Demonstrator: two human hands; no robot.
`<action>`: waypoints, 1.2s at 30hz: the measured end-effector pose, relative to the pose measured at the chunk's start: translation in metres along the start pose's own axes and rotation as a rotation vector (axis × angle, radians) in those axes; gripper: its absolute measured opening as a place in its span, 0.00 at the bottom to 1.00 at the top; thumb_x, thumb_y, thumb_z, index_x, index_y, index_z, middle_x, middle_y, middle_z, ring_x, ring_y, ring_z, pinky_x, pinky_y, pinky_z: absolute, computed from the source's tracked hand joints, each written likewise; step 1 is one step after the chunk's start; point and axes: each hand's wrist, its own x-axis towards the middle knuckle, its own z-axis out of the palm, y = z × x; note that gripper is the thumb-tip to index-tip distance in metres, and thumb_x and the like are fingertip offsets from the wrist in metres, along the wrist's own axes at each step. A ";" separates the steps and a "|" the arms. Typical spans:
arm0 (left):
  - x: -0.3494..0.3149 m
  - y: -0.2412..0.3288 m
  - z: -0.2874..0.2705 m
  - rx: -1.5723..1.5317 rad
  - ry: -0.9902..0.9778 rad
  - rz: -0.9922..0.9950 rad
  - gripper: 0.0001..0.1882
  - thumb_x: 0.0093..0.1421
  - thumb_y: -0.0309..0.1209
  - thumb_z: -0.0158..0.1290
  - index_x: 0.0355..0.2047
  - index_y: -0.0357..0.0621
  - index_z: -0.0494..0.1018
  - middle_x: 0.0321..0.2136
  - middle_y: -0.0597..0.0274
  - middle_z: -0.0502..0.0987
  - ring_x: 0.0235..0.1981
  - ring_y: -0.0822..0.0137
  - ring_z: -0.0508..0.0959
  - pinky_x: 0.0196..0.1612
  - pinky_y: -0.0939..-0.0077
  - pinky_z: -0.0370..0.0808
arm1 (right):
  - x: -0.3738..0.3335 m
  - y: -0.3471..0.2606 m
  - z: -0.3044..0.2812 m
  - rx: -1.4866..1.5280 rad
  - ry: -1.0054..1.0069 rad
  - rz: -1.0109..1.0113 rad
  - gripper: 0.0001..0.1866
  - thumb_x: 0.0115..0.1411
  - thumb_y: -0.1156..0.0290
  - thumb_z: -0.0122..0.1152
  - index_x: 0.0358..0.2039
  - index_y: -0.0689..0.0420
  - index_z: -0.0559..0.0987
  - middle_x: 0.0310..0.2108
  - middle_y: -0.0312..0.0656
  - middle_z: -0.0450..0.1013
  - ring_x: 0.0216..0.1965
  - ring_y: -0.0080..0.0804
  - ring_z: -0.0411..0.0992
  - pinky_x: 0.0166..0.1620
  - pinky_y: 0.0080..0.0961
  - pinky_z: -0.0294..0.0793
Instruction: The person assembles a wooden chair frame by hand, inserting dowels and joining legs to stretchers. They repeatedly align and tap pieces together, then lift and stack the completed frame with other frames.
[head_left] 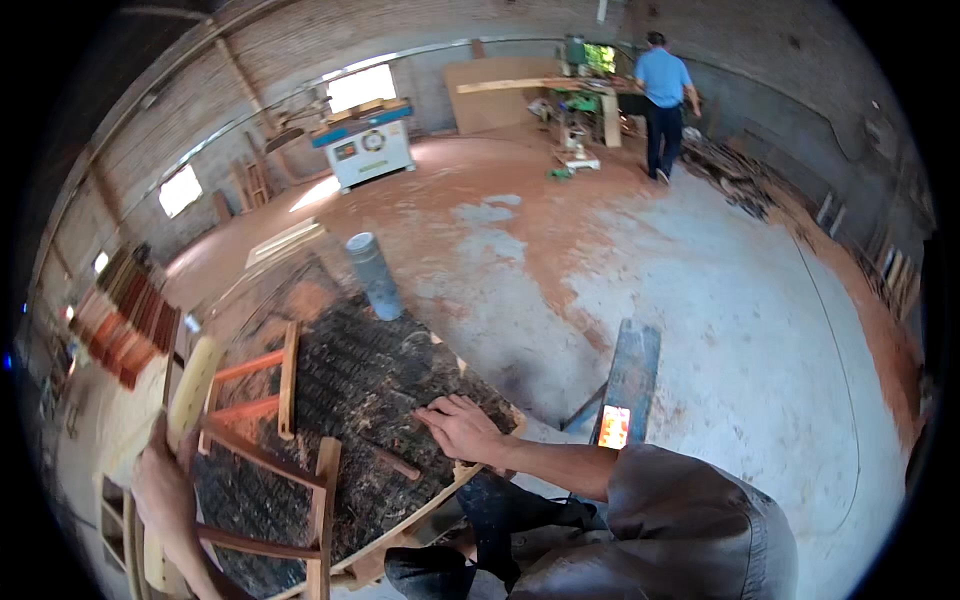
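Note:
At the left, my left hand [165, 490] is closed round a long, pale cream-coloured bar [196, 385], whose lower end shows small holes. My right hand [462, 428] lies on the dark, worn tabletop [350, 400], fingers stretched forward and touching the surface; nothing can be made out in them. A short reddish-brown wooden stick [396, 462] lies close to its wrist. Between my hands are a small reddish wooden frame [288, 380] and a second wooden frame [325, 490], nearer to me, with crosspieces running toward my left hand.
A grey metal cylinder [373, 275] stands at the table's far edge. To the right is a narrow bench [632, 365] with a brightly lit phone-like screen [614, 426]. Farther off are a white-and-blue machine [368, 150], a green machine [575, 130] and a person in a blue shirt [662, 85].

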 end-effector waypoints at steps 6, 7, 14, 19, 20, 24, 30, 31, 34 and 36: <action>0.037 -0.029 0.020 -0.111 -0.121 0.000 0.25 0.68 0.44 0.57 0.59 0.41 0.76 0.42 0.36 0.82 0.44 0.39 0.82 0.46 0.52 0.78 | 0.013 -0.003 0.009 -0.034 -0.014 0.060 0.17 0.61 0.72 0.60 0.51 0.55 0.82 0.43 0.44 0.73 0.47 0.45 0.71 0.50 0.42 0.70; 0.041 -0.040 0.028 -0.158 -0.075 0.065 0.24 0.69 0.43 0.56 0.58 0.40 0.76 0.42 0.35 0.81 0.46 0.38 0.81 0.46 0.53 0.78 | 0.012 -0.004 0.012 -0.040 -0.018 0.068 0.17 0.62 0.72 0.60 0.52 0.55 0.82 0.43 0.43 0.73 0.47 0.44 0.72 0.50 0.41 0.71; 0.077 -0.056 0.038 -0.513 -0.374 0.069 0.21 0.71 0.38 0.53 0.57 0.37 0.76 0.17 0.67 0.69 0.18 0.74 0.66 0.23 0.70 0.67 | 0.015 0.004 0.020 -0.040 -0.006 0.092 0.18 0.63 0.72 0.60 0.54 0.53 0.81 0.43 0.41 0.73 0.47 0.42 0.71 0.51 0.41 0.71; 0.086 -0.027 0.040 -0.601 -0.206 0.398 0.24 0.65 0.33 0.58 0.59 0.34 0.74 0.33 0.48 0.83 0.34 0.60 0.82 0.42 0.64 0.77 | 0.016 0.002 0.017 -0.016 -0.024 0.112 0.18 0.64 0.72 0.60 0.54 0.53 0.81 0.43 0.41 0.73 0.48 0.42 0.72 0.52 0.42 0.71; 0.079 -0.018 0.031 -0.571 -0.240 0.358 0.24 0.65 0.31 0.58 0.59 0.32 0.74 0.36 0.44 0.83 0.37 0.58 0.83 0.45 0.63 0.77 | 0.015 0.002 0.014 -0.021 -0.028 0.113 0.18 0.64 0.72 0.60 0.54 0.53 0.81 0.44 0.41 0.73 0.48 0.42 0.72 0.52 0.42 0.71; 0.041 -0.009 0.000 -0.439 -0.201 0.393 0.29 0.60 0.30 0.62 0.61 0.35 0.73 0.39 0.45 0.83 0.37 0.55 0.83 0.44 0.64 0.79 | 0.014 0.002 0.012 0.011 0.005 0.123 0.17 0.63 0.71 0.60 0.53 0.54 0.81 0.44 0.43 0.73 0.48 0.43 0.72 0.52 0.42 0.71; -0.105 -0.005 -0.003 -0.267 -0.364 0.392 0.37 0.57 0.34 0.66 0.66 0.41 0.67 0.35 0.53 0.79 0.35 0.58 0.78 0.43 0.64 0.78 | 0.023 -0.010 0.015 0.021 0.011 0.103 0.19 0.55 0.71 0.63 0.49 0.52 0.83 0.39 0.40 0.77 0.45 0.42 0.75 0.51 0.41 0.71; -0.148 -0.004 -0.001 -0.385 -0.317 0.407 0.37 0.52 0.29 0.69 0.63 0.36 0.72 0.28 0.55 0.80 0.26 0.63 0.78 0.36 0.67 0.78 | 0.028 -0.004 0.013 -0.037 -0.025 0.065 0.16 0.54 0.71 0.64 0.45 0.53 0.83 0.41 0.41 0.78 0.46 0.41 0.75 0.50 0.41 0.71; -0.188 0.076 -0.003 -0.392 -0.532 0.523 0.41 0.44 0.29 0.71 0.63 0.48 0.75 0.27 0.62 0.79 0.26 0.60 0.82 0.30 0.64 0.81 | 0.026 -0.012 -0.037 0.065 0.350 0.058 0.15 0.61 0.80 0.59 0.48 0.59 0.82 0.37 0.43 0.78 0.40 0.41 0.74 0.42 0.39 0.71; -0.212 0.079 0.004 -0.506 -0.530 0.460 0.42 0.45 0.30 0.70 0.65 0.49 0.73 0.27 0.64 0.79 0.25 0.63 0.81 0.31 0.65 0.81 | 0.005 -0.019 -0.044 0.282 0.335 0.115 0.19 0.65 0.80 0.58 0.57 0.60 0.79 0.41 0.44 0.79 0.40 0.34 0.73 0.41 0.31 0.72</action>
